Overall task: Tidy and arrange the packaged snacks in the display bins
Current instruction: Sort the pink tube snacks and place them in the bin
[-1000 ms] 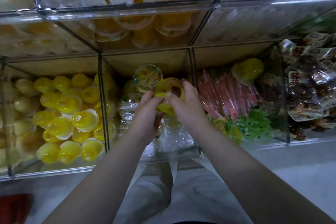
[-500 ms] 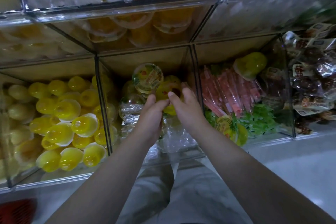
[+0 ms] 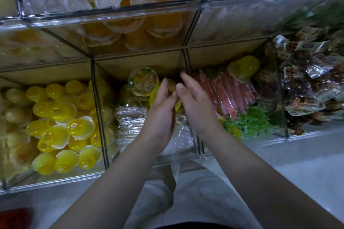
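Between my two hands in the middle clear bin (image 3: pixel 167 159) sits a yellow jelly cup (image 3: pixel 153 95), mostly hidden by them. My left hand (image 3: pixel 161 111) curls round its left side. My right hand (image 3: pixel 195 107) holds its right side, thumb on the cup and fingers reaching past it toward the bin's back. Just behind stands a labelled jelly cup (image 3: pixel 143 80) on its side. Clear wrapped cups (image 3: pixel 130 112) lie below to the left.
The left bin is full of yellow jelly cups (image 3: pixel 61 117). The right bin holds pink tubes (image 3: pixel 229 91), green packets (image 3: pixel 249 122) and a yellow cup (image 3: pixel 243 69) on top. Brown snack packets (image 3: pixel 312 83) fill the far right bin. Orange cups (image 3: pixel 130 31) sit in upper bins.
Both hands have moved the yellow cup down and further back into the middle bin, so less of it shows. The camera has shifted slightly closer.
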`<state>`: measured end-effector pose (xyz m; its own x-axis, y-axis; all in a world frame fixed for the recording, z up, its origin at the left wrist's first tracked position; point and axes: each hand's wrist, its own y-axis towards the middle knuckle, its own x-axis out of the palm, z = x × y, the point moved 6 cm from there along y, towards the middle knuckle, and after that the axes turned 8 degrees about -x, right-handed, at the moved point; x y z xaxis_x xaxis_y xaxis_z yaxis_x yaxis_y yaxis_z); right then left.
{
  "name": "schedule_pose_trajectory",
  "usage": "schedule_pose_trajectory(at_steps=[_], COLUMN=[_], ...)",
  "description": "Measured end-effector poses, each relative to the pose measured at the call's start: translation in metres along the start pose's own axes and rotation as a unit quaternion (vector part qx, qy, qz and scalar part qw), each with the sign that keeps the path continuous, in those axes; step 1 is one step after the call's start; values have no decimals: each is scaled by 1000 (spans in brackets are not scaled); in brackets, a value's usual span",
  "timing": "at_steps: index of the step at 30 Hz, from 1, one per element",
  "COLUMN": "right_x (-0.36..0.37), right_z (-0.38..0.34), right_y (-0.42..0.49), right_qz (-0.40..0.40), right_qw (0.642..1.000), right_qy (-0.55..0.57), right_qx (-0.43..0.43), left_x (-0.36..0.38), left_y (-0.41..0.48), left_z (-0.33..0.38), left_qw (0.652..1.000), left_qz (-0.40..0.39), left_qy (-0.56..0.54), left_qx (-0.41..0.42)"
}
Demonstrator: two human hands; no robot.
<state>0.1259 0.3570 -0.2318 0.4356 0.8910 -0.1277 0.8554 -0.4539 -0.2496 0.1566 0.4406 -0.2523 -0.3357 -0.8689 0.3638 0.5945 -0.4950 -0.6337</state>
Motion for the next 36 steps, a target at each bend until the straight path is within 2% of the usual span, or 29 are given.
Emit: schedule_pose_trajectory(at_steps=[7,14,20,23,32,36], right_x=[-47,-89,-108,-111,-115,-118], right_z=[3,33,63,75,90,95], right_y=[-8,-22,-34,-40,-40,-38], right_qz=[66,105,87,76,19,34], right_qw=[998,994,985,982,984,982], right_qy=[18,-19,-104,-103,-68,-62], right_qx=[-16,28,105,135,163,177], left_x=[45,63,68,64,66,66], left_y=[-5,-1,10,11,16,15], left_z=[-27,-60,-96,-110,-120,-119], left_qw=[999,997,988,984,982,982], left_qz=[-36,-6,13,41,47,40], left_qy=[-1,10,20,21,27,38], left_qx=[-9,-81,-155,-173,-180,-181])
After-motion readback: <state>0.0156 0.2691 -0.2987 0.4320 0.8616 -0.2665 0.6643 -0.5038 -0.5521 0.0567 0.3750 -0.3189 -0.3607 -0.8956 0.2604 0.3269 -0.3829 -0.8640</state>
